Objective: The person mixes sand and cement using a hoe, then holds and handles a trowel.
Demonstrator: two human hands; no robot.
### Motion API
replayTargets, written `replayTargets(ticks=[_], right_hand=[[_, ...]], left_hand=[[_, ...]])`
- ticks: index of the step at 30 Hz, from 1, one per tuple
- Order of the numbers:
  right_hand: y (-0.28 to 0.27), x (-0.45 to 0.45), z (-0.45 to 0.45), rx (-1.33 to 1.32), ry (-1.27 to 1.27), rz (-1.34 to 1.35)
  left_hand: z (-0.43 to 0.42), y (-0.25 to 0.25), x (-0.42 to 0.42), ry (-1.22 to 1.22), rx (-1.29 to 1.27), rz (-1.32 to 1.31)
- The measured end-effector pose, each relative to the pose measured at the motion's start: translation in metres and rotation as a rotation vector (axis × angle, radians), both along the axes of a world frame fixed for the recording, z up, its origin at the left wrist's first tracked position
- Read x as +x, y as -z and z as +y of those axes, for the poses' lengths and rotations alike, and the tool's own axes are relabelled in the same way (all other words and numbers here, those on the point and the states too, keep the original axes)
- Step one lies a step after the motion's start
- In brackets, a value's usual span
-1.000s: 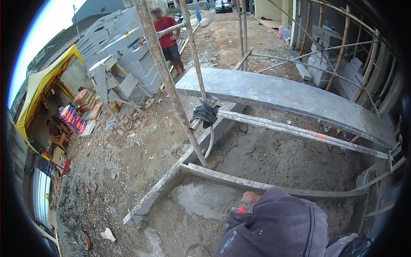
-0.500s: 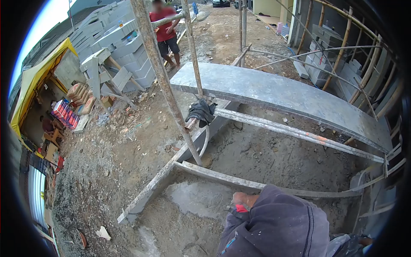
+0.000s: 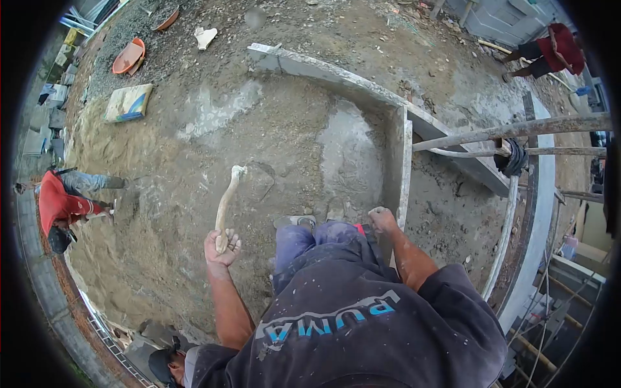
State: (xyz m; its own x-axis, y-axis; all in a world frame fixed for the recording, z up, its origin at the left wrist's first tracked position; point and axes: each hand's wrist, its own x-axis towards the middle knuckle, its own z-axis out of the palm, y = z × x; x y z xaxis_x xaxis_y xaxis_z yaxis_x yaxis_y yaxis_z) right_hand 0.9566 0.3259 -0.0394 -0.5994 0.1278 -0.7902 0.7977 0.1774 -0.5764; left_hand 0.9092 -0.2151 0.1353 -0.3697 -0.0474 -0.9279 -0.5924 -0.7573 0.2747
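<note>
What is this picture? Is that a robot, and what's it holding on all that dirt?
No robot here, just a person using bare hands. The camera sits on their head and looks down, so you see their own dark shirt at the bottom, with its letters upside down. The scene looks curved, with dark edges.

The left hand is palm up, its fingers loosely spread, with a pale wooden handle lying across it. The right hand is curled beside an upright grey board; I can't tell whether they touch.

On the rough ground there's also a printed sack and an orange pan. Someone else in a red top is over on the left.
</note>
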Motion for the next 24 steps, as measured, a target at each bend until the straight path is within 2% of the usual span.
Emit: replayTargets(ticks=[2,5,8,11,14,15,16,17,18,19,20,22,24], right_hand=[[-0.055,-0.017,-0.022,-0.071,0.098,-0.093],[-0.038,-0.029,-0.031,-0.069,-0.073,-0.172],[-0.079,-0.065,-0.084,0.179,-0.334,0.031],[-0.089,-0.097,-0.139,0.139,-0.535,0.046],[-0.159,-0.135,-0.221,0.008,-0.627,-0.059],[-0.175,-0.140,-0.246,-0.026,-0.671,-0.062],[-0.189,-0.142,-0.269,-0.058,-0.713,-0.067],[-0.199,-0.144,-0.287,-0.091,-0.758,-0.071],[-0.204,-0.145,-0.301,-0.062,-0.844,-0.075],[-0.207,-0.144,-0.316,-0.037,-0.939,-0.078],[-0.211,-0.143,-0.332,-0.014,-1.036,-0.081],[-0.207,-0.139,-0.350,0.083,-1.051,-0.083],[-0.170,-0.125,-0.352,0.214,-0.997,0.005]], left_hand=[[0.014,0.020,0.003,0.010,0.003,-0.039],[0.023,0.069,0.004,0.087,0.057,-0.063],[0.048,0.072,-0.014,0.087,0.026,-0.082],[0.055,0.102,-0.028,0.152,0.079,-0.081],[0.066,0.137,-0.034,0.190,0.178,0.037],[0.075,0.142,-0.038,0.159,0.141,0.024],[0.080,0.148,-0.039,0.134,0.247,0.084],[0.089,0.131,-0.047,0.136,0.162,-0.001],[0.092,0.144,-0.049,0.150,0.228,0.026],[0.090,0.127,-0.054,0.253,0.239,0.026],[0.088,0.129,-0.058,0.234,0.286,0.010],[0.089,0.137,-0.059,0.211,0.285,0.020],[0.095,0.147,-0.060,0.211,0.192,0.073]])
